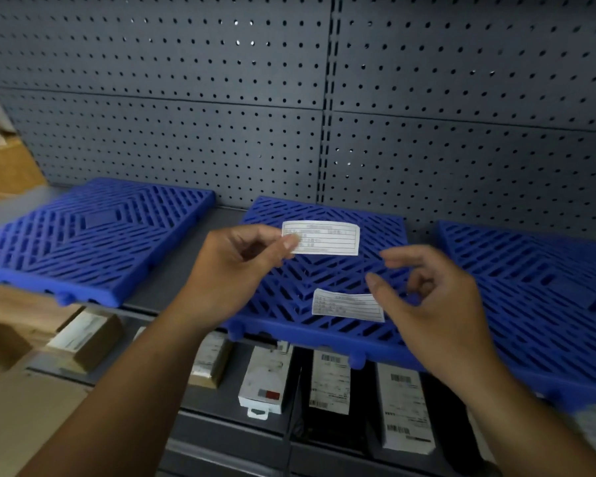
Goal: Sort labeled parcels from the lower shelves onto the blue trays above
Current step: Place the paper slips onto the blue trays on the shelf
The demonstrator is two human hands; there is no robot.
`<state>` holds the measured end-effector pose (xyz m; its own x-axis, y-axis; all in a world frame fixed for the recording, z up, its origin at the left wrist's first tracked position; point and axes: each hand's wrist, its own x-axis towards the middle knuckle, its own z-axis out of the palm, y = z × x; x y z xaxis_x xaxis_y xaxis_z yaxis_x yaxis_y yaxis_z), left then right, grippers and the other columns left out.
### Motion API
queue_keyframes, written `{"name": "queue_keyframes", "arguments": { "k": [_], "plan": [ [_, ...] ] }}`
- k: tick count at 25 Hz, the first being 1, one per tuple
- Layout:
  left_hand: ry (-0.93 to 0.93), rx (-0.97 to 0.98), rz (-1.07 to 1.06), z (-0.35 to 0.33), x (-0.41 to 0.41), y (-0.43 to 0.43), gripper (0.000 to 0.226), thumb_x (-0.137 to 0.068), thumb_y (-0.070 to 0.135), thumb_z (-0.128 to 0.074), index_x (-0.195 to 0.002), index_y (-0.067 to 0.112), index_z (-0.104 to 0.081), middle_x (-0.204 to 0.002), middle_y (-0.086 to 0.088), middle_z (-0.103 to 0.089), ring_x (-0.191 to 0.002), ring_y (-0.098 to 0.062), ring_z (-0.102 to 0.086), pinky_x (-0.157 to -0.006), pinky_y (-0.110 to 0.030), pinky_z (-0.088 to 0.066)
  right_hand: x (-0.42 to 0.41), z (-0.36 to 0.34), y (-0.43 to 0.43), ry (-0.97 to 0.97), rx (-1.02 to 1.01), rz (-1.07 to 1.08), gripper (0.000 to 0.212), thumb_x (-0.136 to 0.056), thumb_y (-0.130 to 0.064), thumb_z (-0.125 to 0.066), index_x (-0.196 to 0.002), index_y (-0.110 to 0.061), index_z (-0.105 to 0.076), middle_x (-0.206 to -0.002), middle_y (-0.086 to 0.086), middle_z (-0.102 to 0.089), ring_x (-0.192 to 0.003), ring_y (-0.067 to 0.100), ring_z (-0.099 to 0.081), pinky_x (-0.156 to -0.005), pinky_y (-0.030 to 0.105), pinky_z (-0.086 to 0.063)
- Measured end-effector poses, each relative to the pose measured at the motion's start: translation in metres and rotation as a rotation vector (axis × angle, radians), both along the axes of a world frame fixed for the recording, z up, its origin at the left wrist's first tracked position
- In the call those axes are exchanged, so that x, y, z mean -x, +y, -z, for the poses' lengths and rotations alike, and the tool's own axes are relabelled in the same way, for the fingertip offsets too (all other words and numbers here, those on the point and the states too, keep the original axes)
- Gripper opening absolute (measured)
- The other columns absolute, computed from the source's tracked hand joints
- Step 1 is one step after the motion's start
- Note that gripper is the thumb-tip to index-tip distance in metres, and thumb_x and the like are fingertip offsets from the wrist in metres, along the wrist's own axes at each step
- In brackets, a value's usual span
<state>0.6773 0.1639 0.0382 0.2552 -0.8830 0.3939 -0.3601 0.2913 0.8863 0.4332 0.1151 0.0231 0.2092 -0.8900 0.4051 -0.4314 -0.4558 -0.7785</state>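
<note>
The left hand (234, 270) pinches a small paper slip (327, 239) by its left end, between thumb and one finger. The slip sticks out to the right of that hand, long side flat. The right hand (437, 304) holds nothing. Its fingers are loosely bent, with thumb and first finger apart. Just left of its thumb, a second slip (344, 304) lies flat on the middle tray (324, 208). Whether the thumb touches it is too hard to tell.

The parcels (329, 380) are on the lower shelf (221, 425), under both hands. They lie side by side, long sides pointing away from the person. The dark ones sit nearer the right hand. A white box (265, 380) sits nearer the left.

The left tray (97, 235) and the right tray (530, 270) hold nothing. No parcel is up on a tray yet.
</note>
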Motion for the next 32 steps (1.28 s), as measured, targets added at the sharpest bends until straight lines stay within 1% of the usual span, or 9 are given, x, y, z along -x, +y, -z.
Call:
{"name": "queue_keyframes", "arguments": {
  "k": [4, 8, 14, 17, 20, 22, 26, 29, 32],
  "plan": [
    [-0.038, 0.001, 0.052, -0.003, -0.020, 0.003, 0.013, -0.092, 0.031, -0.070, -0.089, 0.022, -0.079, -0.082, 0.010, -0.078, -0.079, -0.003, -0.072, -0.076, -0.012, -0.054, -0.026, -0.017, -0.002, -0.075, 0.003, -0.054, 0.019, -0.090, -0.043, -0.072, -0.107, -0.036, -0.072, -0.103, -0.020, -0.070, -0.087, 0.007, -0.061, -0.078, 0.022, -0.047],
    [-0.040, -0.004, 0.080, -0.001, -0.065, 0.008, 0.013, -0.092, 0.029, -0.071, -0.090, 0.020, -0.080, -0.085, 0.006, -0.079, -0.083, -0.007, -0.074, -0.078, -0.014, -0.055, -0.078, -0.025, 0.008, -0.081, 0.030, -0.065, 0.009, -0.092, -0.042, -0.070, -0.094, -0.035, -0.074, -0.089, -0.018, -0.072, -0.082, 0.009, -0.065, -0.071, 0.020, -0.050],
    [0.017, 0.001, 0.115, 0.003, -0.194, 0.027, 0.020, -0.083, 0.034, -0.075, -0.090, 0.016, -0.082, -0.088, -0.002, -0.081, -0.083, -0.012, -0.074, -0.081, -0.023, -0.060, -0.208, -0.021, 0.034, -0.141, 0.091, -0.014, 0.016, -0.091, -0.030, -0.074, -0.076, -0.031, -0.075, -0.073, -0.009, -0.072, -0.068, 0.014, -0.066, -0.064, 0.029, -0.053],
    [-0.006, -0.022, 0.086, 0.001, -0.271, 0.052, 0.016, -0.080, 0.030, -0.077, -0.092, 0.019, -0.079, -0.083, -0.003, -0.080, -0.083, -0.013, -0.076, -0.084, -0.022, -0.059, -0.286, -0.014, 0.051, -0.091, 0.036, -0.072, 0.018, -0.091, -0.027, -0.073, -0.074, -0.030, -0.074, -0.069, -0.007, -0.070, -0.063, 0.011, -0.064, -0.053, 0.021, -0.047],
    [-0.089, -0.052, 0.005, 0.000, -0.335, 0.073, 0.021, -0.082, 0.032, -0.077, -0.101, 0.024, -0.074, -0.077, 0.000, -0.078, -0.084, -0.010, -0.076, -0.084, -0.018, -0.054, -0.350, -0.005, 0.063, 0.030, -0.036, -0.122, 0.015, -0.093, -0.029, -0.071, -0.079, -0.028, -0.075, -0.069, -0.011, -0.068, -0.065, 0.005, -0.064, -0.055, 0.020, -0.048],
    [-0.157, -0.060, -0.044, 0.005, -0.364, 0.084, 0.020, -0.086, 0.028, -0.078, -0.105, 0.023, -0.072, -0.077, 0.002, -0.078, -0.085, -0.010, -0.075, -0.085, -0.021, -0.054, -0.382, 0.000, 0.066, 0.101, -0.053, -0.144, 0.012, -0.094, -0.027, -0.070, -0.082, -0.025, -0.075, -0.071, -0.012, -0.068, -0.070, 0.005, -0.064, -0.056, 0.018, -0.048],
    [-0.365, -0.141, -0.028, 0.019, -0.385, 0.096, 0.018, -0.092, 0.030, -0.072, -0.094, 0.045, -0.062, -0.091, 0.010, -0.075, -0.093, -0.004, -0.070, -0.092, -0.030, -0.053, -0.408, 0.008, 0.068, 0.304, -0.060, -0.168, 0.018, -0.095, -0.027, -0.069, -0.078, -0.026, -0.068, -0.070, -0.011, -0.066, -0.069, 0.006, -0.062, -0.053, 0.018, -0.046],
    [-0.588, -0.153, -0.031, 0.028, -0.387, 0.093, 0.020, -0.092, 0.034, -0.069, -0.096, 0.049, -0.056, -0.085, 0.016, -0.070, -0.096, 0.001, -0.060, -0.113, -0.034, -0.031, -0.412, 0.009, 0.068, 0.366, -0.062, -0.126, 0.018, -0.092, -0.030, -0.071, -0.075, -0.028, -0.065, -0.065, -0.010, -0.065, -0.063, 0.005, -0.063, -0.050, 0.021, -0.049],
    [-0.738, -0.132, -0.059, 0.032, -0.389, 0.091, 0.013, -0.089, 0.038, -0.067, -0.099, 0.045, -0.062, -0.078, 0.018, -0.056, -0.090, 0.003, -0.051, -0.110, -0.032, -0.019, -0.413, 0.009, 0.069, 0.394, -0.037, -0.122, 0.019, -0.089, -0.029, -0.075, -0.075, -0.029, -0.062, -0.066, -0.009, -0.064, -0.066, 0.003, -0.062, -0.052, 0.020, -0.048]
  ]
}}
